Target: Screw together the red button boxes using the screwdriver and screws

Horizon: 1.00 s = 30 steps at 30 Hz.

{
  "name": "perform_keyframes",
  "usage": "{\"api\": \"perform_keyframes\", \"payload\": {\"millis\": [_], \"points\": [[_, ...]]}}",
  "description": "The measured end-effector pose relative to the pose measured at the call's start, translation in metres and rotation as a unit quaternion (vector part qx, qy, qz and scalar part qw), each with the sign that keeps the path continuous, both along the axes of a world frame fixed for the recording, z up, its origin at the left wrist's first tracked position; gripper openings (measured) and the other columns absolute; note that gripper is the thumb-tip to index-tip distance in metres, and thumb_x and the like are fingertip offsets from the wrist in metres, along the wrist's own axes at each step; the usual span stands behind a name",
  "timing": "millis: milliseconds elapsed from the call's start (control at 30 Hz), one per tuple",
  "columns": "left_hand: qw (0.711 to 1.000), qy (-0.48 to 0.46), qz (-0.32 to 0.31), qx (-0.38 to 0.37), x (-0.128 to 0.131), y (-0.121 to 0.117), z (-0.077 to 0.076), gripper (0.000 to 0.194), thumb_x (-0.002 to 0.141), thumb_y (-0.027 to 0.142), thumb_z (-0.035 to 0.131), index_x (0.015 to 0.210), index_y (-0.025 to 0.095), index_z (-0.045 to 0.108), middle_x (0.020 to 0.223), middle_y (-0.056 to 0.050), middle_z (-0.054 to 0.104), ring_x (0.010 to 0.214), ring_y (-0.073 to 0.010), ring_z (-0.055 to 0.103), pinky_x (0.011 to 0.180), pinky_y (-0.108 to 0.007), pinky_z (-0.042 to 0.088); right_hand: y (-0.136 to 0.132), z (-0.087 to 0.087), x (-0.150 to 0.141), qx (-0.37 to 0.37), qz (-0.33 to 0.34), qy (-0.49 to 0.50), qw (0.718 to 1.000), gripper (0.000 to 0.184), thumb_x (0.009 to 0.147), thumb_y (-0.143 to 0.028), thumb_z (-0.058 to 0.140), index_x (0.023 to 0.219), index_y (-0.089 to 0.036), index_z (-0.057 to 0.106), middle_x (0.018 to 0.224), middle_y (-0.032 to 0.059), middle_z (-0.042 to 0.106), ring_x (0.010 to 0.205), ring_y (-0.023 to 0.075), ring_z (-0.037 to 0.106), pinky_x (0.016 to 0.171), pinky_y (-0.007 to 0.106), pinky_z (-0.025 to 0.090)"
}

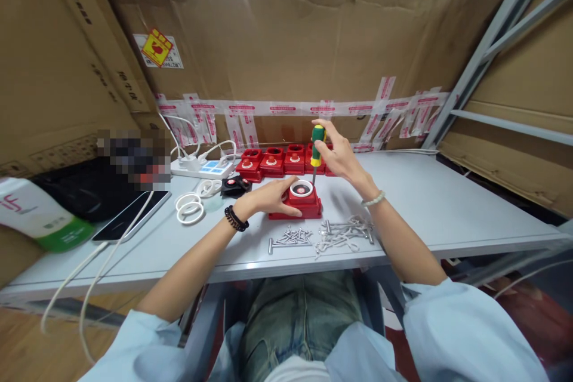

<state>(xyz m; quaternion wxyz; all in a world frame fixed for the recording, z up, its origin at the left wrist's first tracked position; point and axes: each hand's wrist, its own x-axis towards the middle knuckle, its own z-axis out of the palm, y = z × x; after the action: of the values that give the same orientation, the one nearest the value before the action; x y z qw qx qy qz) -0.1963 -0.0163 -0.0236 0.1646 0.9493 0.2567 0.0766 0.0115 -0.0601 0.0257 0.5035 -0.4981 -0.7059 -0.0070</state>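
My right hand (336, 152) is closed round the green and yellow handle of a screwdriver (317, 146). Its shaft points down at the right back corner of a red box-like housing (308, 210). A white ring (301, 188) sits on top of that housing, round a dark centre. With thumb and fingers, my left hand (271, 198) grips the housing from its left side. In front of it lie a pile of screws (295, 235) and a metal T-shaped bar (286, 245). More T-bars with white cords (344, 234) lie to the right.
Several red housings (273, 161) stand in a row behind. Left are loose white rings (190, 209), black parts (236, 186), a power strip (206, 168), a phone (129, 215) and a white-green tube (40, 215). Cardboard (286, 48) walls the back; a metal shelf frame (483, 54) stands right.
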Motion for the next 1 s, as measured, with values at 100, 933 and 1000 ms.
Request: {"api": "perform_keyframes", "payload": {"millis": [100,933,1000], "points": [[1.0,-0.004,-0.009,-0.008,0.0,0.001,-0.001,0.087,0.071,0.067,0.068,0.138,0.019,0.041,0.13,-0.015,0.061,0.111,-0.0334,0.062,0.09,-0.036,0.046,-0.005,0.002,0.003,-0.018,0.047,0.029,0.998,0.04,0.085,-0.038,0.057,0.123,-0.028,0.055,0.082,-0.0014,0.064,0.071,0.0169,0.061,0.07,0.031,0.049],[1.0,-0.003,-0.006,-0.01,-0.001,-0.001,0.001,0.087,0.071,0.066,0.068,0.138,0.017,0.041,0.129,-0.015,0.061,0.11,-0.0332,0.062,0.091,-0.037,0.047,-0.003,0.004,0.002,0.035,-0.105,-0.069,0.992,0.035,0.085,-0.04,0.061,0.115,-0.023,0.063,0.084,0.0039,0.067,0.076,0.0229,0.062,0.076,0.039,0.049],[1.0,-0.006,-0.007,-0.008,-0.001,-0.001,0.002,0.086,0.071,0.066,0.068,0.138,0.017,0.042,0.129,-0.015,0.062,0.111,-0.0335,0.062,0.091,-0.037,0.047,-0.003,0.004,0.001,0.044,-0.117,-0.081,0.989,0.034,0.087,-0.039,0.058,0.116,-0.023,0.063,0.089,0.0061,0.068,0.084,0.025,0.062,0.08,0.041,0.049]]}}
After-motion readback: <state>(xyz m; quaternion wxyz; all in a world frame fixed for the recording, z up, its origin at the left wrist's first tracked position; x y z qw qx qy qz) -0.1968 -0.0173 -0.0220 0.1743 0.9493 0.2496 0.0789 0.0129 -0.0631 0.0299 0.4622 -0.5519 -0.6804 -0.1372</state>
